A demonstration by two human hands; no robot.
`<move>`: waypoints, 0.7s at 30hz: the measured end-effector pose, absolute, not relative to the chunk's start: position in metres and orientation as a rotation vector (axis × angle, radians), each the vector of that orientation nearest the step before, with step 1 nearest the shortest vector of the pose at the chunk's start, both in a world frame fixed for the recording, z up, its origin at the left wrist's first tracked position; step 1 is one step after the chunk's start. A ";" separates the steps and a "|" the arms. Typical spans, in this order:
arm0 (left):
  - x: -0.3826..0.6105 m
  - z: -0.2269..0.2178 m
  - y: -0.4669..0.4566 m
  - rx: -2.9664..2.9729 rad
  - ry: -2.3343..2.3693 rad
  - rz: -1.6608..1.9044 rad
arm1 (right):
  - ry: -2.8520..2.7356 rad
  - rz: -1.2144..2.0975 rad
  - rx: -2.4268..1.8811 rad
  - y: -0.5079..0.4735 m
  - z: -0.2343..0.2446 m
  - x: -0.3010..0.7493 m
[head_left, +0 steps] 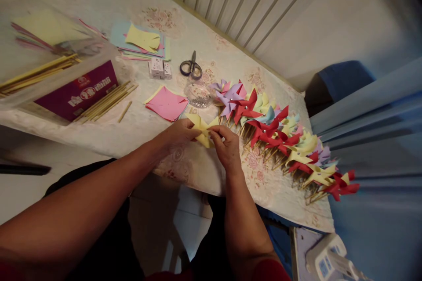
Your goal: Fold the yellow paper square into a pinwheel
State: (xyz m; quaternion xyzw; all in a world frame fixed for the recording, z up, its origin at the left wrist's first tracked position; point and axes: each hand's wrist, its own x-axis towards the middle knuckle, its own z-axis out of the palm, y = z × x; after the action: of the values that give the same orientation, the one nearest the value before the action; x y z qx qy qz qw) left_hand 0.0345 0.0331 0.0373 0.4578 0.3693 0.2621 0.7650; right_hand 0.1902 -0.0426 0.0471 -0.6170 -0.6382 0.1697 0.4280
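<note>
A yellow paper pinwheel (206,139) with folded blades is held between both hands above the near part of the table. My left hand (182,134) pinches its left side with thumb and fingers. My right hand (227,144) has its fingertips closed at the pinwheel's centre and right side; whether a pin is between them is too small to tell. Just behind lie a stack of cut pink paper squares (167,103) and a clear dish of small metal pins (199,96). To the right, many finished pinwheels (263,134) on sticks lie in a long row.
Black scissors (191,69), small white boxes (160,69) and stacked coloured paper (141,39) lie at the back. On the left stands a clear plastic box (107,63) beside loose wooden sticks (105,102). A blue curtain (372,140) hangs at the right end of the floral-covered table (132,140).
</note>
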 end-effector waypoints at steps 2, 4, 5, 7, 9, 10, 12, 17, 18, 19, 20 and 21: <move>0.034 0.038 0.033 1.001 0.805 0.564 | -1.626 0.361 -1.563 -0.043 0.046 0.190; 0.034 0.040 0.032 1.008 0.804 0.559 | -1.660 0.320 -1.585 -0.043 0.045 0.190; 0.034 0.040 0.032 1.011 0.804 0.557 | -1.674 0.306 -1.593 -0.043 0.045 0.190; 0.034 0.040 0.032 1.015 0.804 0.553 | -1.688 0.287 -1.606 -0.042 0.044 0.190; 0.034 0.038 0.033 1.018 0.807 0.555 | -1.681 0.277 -1.612 -0.042 0.043 0.190; 0.035 0.038 0.033 1.020 0.807 0.556 | -1.675 0.274 -1.614 -0.042 0.042 0.190; 0.035 0.036 0.034 1.035 0.818 0.552 | -1.667 0.269 -1.622 -0.041 0.042 0.189; 0.035 0.031 0.034 1.086 0.817 0.537 | -1.646 0.259 -1.674 -0.039 0.041 0.187; 0.035 0.031 0.034 1.087 0.802 0.543 | -1.639 0.261 -1.680 -0.039 0.041 0.186; 0.035 0.030 0.034 1.086 0.790 0.549 | -1.630 0.265 -1.683 -0.039 0.041 0.186; 0.035 0.030 0.034 1.085 0.783 0.554 | -1.621 0.267 -1.687 -0.039 0.041 0.185; 0.035 0.030 0.034 1.084 0.783 0.557 | -1.611 0.269 -1.693 -0.039 0.041 0.184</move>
State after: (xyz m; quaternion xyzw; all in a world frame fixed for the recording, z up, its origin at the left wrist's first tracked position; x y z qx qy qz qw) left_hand 0.0346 0.0339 0.0303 0.4958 0.3582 0.2550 0.7489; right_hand 0.1844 -0.0392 0.0414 -0.6642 -0.6323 0.1057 0.3845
